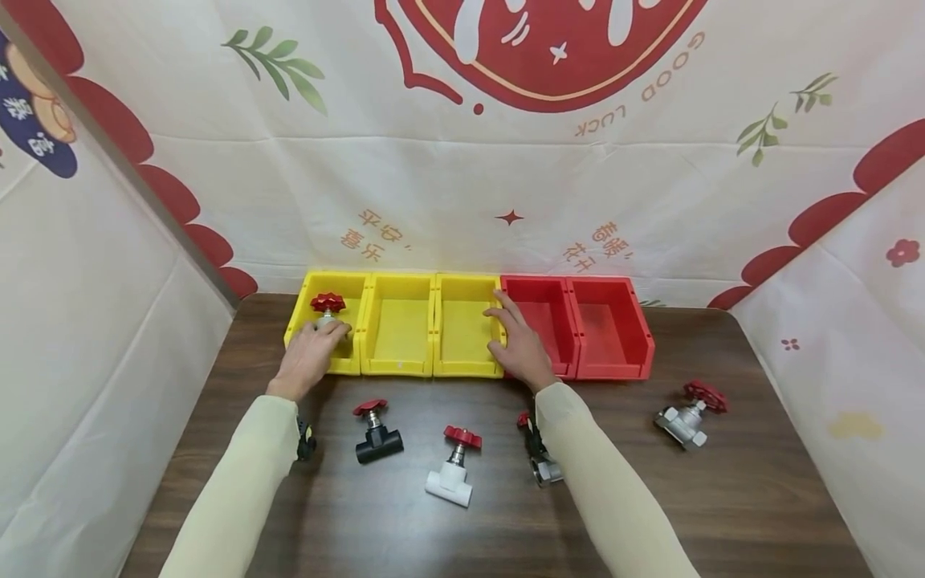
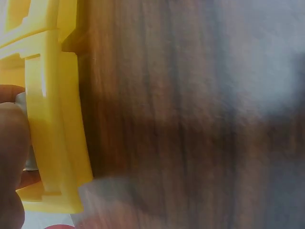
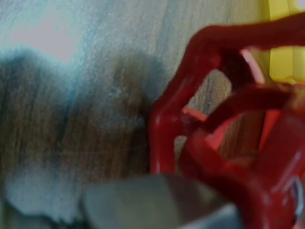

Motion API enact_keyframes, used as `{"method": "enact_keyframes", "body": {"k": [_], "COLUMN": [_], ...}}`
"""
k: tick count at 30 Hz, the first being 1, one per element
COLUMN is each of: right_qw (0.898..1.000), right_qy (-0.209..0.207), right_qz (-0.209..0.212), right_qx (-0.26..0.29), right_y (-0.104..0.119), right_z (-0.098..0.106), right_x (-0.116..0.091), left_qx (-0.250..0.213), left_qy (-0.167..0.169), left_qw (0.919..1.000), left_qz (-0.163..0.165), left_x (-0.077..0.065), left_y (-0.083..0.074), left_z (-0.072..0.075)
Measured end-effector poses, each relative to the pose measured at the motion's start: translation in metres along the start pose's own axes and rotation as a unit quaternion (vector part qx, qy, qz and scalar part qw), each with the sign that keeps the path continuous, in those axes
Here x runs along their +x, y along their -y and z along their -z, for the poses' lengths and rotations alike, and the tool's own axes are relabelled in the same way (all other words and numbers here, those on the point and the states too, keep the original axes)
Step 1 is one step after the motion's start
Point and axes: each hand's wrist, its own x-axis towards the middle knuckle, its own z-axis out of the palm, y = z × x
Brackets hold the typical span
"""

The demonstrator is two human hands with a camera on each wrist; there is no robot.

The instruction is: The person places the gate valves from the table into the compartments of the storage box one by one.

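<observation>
In the head view my left hand [image 1: 309, 353] reaches into the leftmost yellow bin [image 1: 296, 325]. Its fingers grip the pale body of a valve with a red handwheel [image 1: 328, 303], which stands upward inside. The left wrist view shows the fingers [image 2: 12, 143] behind the bin's front wall [image 2: 57, 129], with a grey bit of the valve between them. My right hand [image 1: 522, 345] is over the edge where the third yellow bin [image 1: 466, 368] meets the first red bin [image 1: 535, 293]. Its fingers are spread and loosely bent, holding nothing.
On the wooden table are a black valve [image 1: 378, 444], a white valve [image 1: 450, 482] and a metal valve [image 1: 679, 424], all with red handwheels. Another valve [image 1: 538, 461] is partly hidden under the right forearm. A red handwheel [image 3: 190, 95] looms close in the right wrist view.
</observation>
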Motion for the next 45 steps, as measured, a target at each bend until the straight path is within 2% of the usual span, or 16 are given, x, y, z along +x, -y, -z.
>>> {"method": "enact_keyframes", "body": {"k": [7, 16, 26, 45], "right_qw": [1.000, 1.000, 1.000, 1.000], "right_qy": [0.004, 0.008, 0.005, 0.001], "right_qz": [-0.006, -0.012, -0.003, -0.006], "right_qx": [0.002, -0.018, -0.007, -0.006], "right_y": [0.002, 0.002, 0.002, 0.001], "right_z": [-0.002, -0.001, -0.003, 0.000], "right_x": [-0.001, 0.001, 0.003, 0.002], "left_qx": [-0.019, 0.005, -0.018, -0.002], "left_qy": [0.022, 0.049, 0.074, 0.046], "left_qw": [0.9995, 0.9985, 0.9971, 0.9984], "left_qz": [0.006, -0.025, 0.004, 0.033], "left_x": [0.006, 0.013, 0.015, 0.005], "left_y": [0.000, 0.002, 0.001, -0.001], "left_z": [0.003, 0.003, 0.004, 0.007]}}
